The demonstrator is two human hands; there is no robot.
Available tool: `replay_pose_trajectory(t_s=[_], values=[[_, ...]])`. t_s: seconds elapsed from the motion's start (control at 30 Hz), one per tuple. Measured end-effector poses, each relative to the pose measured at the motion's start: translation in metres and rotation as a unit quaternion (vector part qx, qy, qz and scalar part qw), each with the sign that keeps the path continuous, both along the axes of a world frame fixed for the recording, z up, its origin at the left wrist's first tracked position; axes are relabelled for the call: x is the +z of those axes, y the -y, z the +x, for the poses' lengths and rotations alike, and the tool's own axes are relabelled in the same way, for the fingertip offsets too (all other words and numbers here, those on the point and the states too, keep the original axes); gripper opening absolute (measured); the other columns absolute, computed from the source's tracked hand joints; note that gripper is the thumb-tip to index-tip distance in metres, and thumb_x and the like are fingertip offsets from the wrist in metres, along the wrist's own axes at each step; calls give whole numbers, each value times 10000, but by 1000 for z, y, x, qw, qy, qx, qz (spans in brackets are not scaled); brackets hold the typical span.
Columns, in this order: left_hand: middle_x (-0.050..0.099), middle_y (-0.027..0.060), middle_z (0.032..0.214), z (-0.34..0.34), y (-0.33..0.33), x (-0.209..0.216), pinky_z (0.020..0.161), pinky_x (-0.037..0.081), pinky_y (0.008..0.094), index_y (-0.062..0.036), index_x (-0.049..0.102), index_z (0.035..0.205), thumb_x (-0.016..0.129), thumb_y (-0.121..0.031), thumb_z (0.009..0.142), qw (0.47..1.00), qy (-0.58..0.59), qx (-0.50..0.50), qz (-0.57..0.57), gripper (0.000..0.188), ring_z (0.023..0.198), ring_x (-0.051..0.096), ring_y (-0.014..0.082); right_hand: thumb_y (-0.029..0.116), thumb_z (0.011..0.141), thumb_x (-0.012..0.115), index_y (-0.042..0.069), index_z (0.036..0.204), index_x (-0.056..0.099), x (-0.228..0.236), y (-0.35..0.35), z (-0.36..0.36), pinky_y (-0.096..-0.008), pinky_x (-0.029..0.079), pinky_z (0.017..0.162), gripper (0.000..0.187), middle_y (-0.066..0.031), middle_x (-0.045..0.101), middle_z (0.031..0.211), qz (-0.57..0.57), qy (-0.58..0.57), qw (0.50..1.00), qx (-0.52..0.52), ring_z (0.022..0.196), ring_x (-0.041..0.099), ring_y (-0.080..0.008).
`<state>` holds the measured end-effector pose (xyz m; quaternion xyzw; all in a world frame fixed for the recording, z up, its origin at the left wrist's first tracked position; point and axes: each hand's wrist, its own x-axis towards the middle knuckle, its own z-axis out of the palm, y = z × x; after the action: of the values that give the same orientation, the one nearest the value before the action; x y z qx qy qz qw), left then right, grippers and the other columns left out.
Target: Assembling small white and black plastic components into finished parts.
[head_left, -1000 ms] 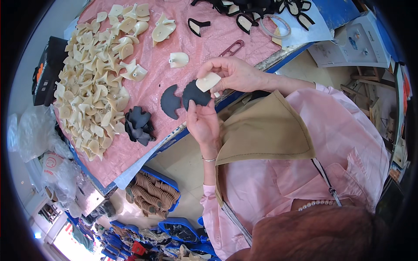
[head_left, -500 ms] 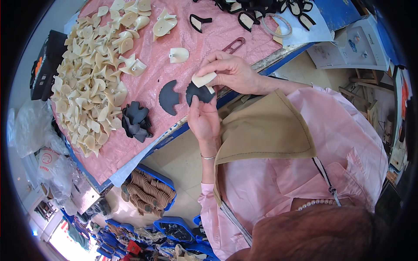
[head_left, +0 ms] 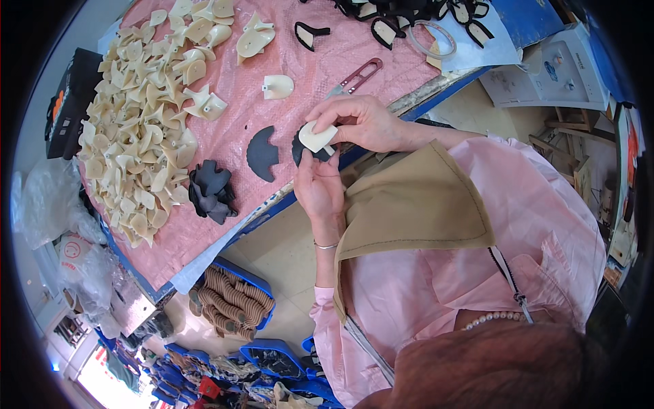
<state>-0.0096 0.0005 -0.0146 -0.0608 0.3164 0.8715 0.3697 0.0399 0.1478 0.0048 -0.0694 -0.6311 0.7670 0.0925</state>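
Left grip [head_left: 321,187]: your thumb and fingers are clamped on the near rim of a dark cloth piece [head_left: 298,146], held by the near side of the desk.
Right grip [head_left: 362,123]: your thumb and fingers are together on a cream curved piece [head_left: 315,138], laid over that cloth, with its stub pointing down toward your apron [head_left: 415,211].
Cream piece, just changed: half a second ago you hold it tilted, with more cloth bare; now it shows its broad face and hides most of the cloth.
Meaning for the work: the two parts overlap more, so I judge their outlines harder to compare from above; whether they touch all round, I cannot tell.
Desk edge: the blue edge of the desk [head_left: 449,94] runs close beneath your hands, so anything let slip toward you may drop off.
Cut dark piece [head_left: 261,153]: flat on the pink sheet, just left of your grips, with a dark cloth heap [head_left: 212,191] beyond it.
Snips [head_left: 359,71]: just past your right grip; their blade shows now, where your hand covers it a second ago.
Open room: bare sheet surrounds the lone cream piece [head_left: 278,86].
Far left: the cream pile [head_left: 143,136] crowds that side.
Far side: black-edged pieces [head_left: 385,34] bound your reach.
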Motion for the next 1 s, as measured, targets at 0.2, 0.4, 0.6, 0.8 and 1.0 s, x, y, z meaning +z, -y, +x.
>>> replay_pose_trajectory(t_s=[0.2,0.4,0.6,0.8,1.0], values=[[530,134,1229,1,0,1,960,426,437,49,479,1185,396,-120,952,1000,-5,-4,-3,300,1125,524,230,-71,805,587,28,978,651,-4,-1,1,-267,505,842,210,-128,590,1153,67,5,998,-16,1001,595,-163],[528,134,1228,0,0,1,951,432,433,50,474,1201,407,-133,953,1000,0,-12,-6,315,1127,520,233,-70,804,588,23,982,653,-7,2,3,-272,499,849,211,-134,603,1146,85,-35,996,-23,1009,597,-170],[520,128,1237,0,1,0,949,432,423,45,471,1210,409,-136,954,1000,-11,-17,-10,319,1128,515,226,-66,791,601,25,973,656,-10,2,2,-283,495,847,211,-132,620,1117,156,-70,984,-41,1000,605,-186],[515,129,1239,0,1,0,944,435,418,55,462,1211,397,-131,958,1000,-1,-11,-10,321,1119,517,224,-73,761,608,33,958,658,-11,2,2,-291,494,837,229,-119,629,1104,178,-81,980,-45,997,608,-197],[512,136,1237,0,2,2,946,435,423,62,448,1218,387,-130,961,1000,-8,-17,-6,327,1113,518,228,-81,746,606,36,953,657,-13,4,2,-293,488,843,243,-113,632,1101,171,-81,981,-47,999,605,-198]])
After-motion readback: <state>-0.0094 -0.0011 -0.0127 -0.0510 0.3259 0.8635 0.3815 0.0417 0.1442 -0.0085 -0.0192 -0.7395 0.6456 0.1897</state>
